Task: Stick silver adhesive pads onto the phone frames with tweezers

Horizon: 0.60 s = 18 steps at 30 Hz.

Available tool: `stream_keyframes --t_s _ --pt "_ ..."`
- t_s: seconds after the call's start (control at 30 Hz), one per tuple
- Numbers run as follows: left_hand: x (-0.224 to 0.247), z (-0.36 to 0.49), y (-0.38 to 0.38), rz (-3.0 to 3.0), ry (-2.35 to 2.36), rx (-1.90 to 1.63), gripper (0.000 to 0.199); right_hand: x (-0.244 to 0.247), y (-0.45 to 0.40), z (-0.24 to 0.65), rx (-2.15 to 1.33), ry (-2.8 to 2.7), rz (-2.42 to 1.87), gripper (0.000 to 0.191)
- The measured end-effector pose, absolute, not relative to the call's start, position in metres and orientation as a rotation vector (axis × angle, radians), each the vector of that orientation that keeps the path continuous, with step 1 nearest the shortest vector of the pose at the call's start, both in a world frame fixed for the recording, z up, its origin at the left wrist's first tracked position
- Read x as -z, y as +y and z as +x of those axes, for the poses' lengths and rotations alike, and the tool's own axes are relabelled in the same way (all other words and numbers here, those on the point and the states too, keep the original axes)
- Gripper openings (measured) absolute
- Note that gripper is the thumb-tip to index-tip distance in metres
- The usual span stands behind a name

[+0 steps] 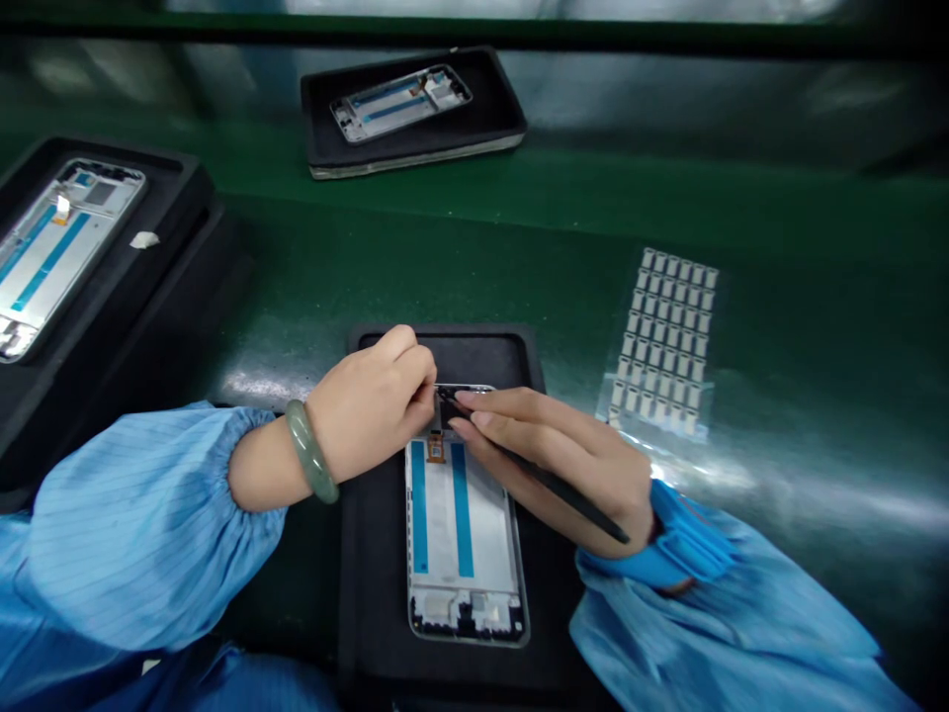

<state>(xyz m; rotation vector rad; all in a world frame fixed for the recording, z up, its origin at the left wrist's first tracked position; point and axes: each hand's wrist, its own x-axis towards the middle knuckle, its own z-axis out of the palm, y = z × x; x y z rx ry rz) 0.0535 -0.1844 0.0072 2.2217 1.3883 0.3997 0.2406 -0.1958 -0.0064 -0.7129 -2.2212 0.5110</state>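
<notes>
**Two hands at one of three phone frames**

Three trays each hold one frame. On the nearest tray (371,554), the left hand (371,400) pinches at the frame (460,524) top; the right hand (553,455) grips tweezers (570,494). One sticker sheet (667,341) lies right.

The bench (778,208) is glossy dark green. The near tray (371,593) is black, holding a silver-edged phone frame (464,534) with a white middle and two blue stripes. Both sleeves (133,524) are light blue with fine stripes. A pale green bangle (311,450) circles the left wrist. The right hand (563,460) holds a black tool (570,494). The sticker sheet (663,341) at the right shows a grid of whitish squares.
</notes>
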Motion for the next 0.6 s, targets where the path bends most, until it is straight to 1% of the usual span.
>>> stream_keyframes --t_s 0.2,0.6 --pt "-0.0077 0.0530 -0.1844 2.221 1.377 -0.397 0.010 0.0059 -0.1949 0.2409 -0.484 -2.193 -0.703 0.025" --pt "-0.0065 0.0525 -0.1843 2.245 1.376 -0.412 0.009 0.0073 -0.1958 0.2429 -0.538 -2.212 -0.724 0.024"
